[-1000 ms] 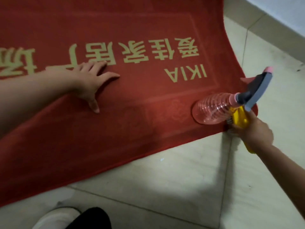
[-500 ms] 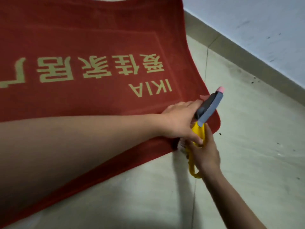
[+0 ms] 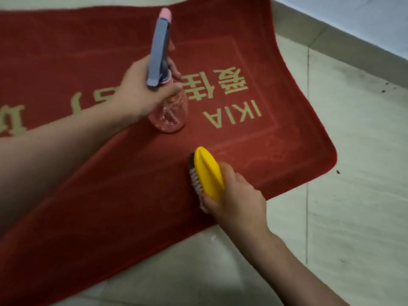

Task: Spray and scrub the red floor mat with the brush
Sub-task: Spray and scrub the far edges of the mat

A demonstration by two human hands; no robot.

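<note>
The red floor mat [image 3: 106,191] with gold lettering lies on the tiled floor and fills most of the view. My left hand [image 3: 141,93] grips the neck of a clear pink spray bottle [image 3: 170,113], whose grey-blue trigger head with a pink tip points up and away over the mat. My right hand [image 3: 236,195] grips the rear of the yellow scrub brush [image 3: 207,171]. The brush is tilted onto its side, bristles facing left, at the mat's near border.
Pale floor tiles [image 3: 357,164] surround the mat on the right and front. A wall with a skirting strip [image 3: 344,21] runs along the upper right. Dark specks lie on the tiles near the wall.
My left hand has taken the spray bottle from the mat's corner and lifted it over the middle of the mat. My right hand has brought the brush onto the mat.
</note>
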